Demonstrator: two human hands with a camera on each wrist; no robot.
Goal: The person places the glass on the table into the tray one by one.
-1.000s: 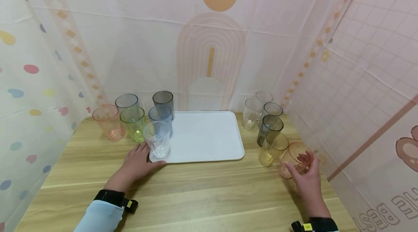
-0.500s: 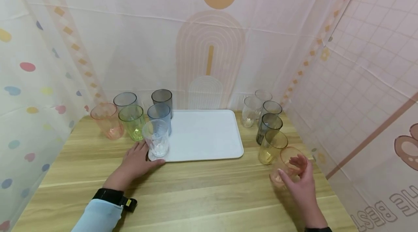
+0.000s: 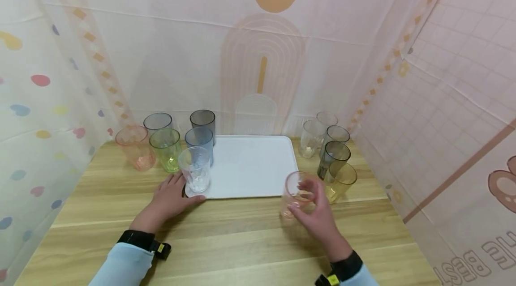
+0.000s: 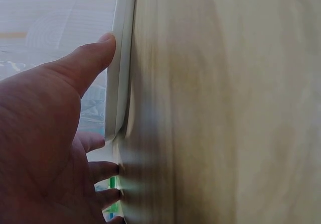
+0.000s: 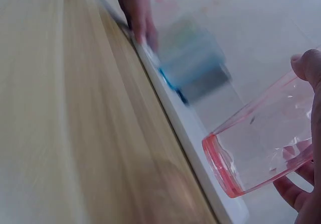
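My right hand (image 3: 320,221) holds a clear pink tumbler (image 3: 289,203) by its side, thumb facing the left hand. The tumbler is raised close to the tray's front right corner; in the right wrist view its pinkish-red base (image 5: 220,169) overlaps the tray's edge. My left hand (image 3: 171,198) touches the front left corner of a white tray (image 3: 254,165). Its thumb lies against the front rim in the left wrist view, while the other fingers spread beside the corner. On the tray's left side stand a clear tumbler (image 3: 197,176), a blue one (image 3: 204,143) and a dark grey one (image 3: 203,119).
Left of the tray are a pink tumbler (image 3: 139,151), a green one (image 3: 167,154) and a blue-grey one (image 3: 158,121). To its right stand several more, with an amber tumbler (image 3: 344,176) in front and a dark one (image 3: 332,160) behind. A printed curtain (image 3: 181,53) hangs behind the table.
My right hand has carried the pink tumbler leftward, from beside the amber one to the tray's front right corner. My left hand has stayed at the tray corner.
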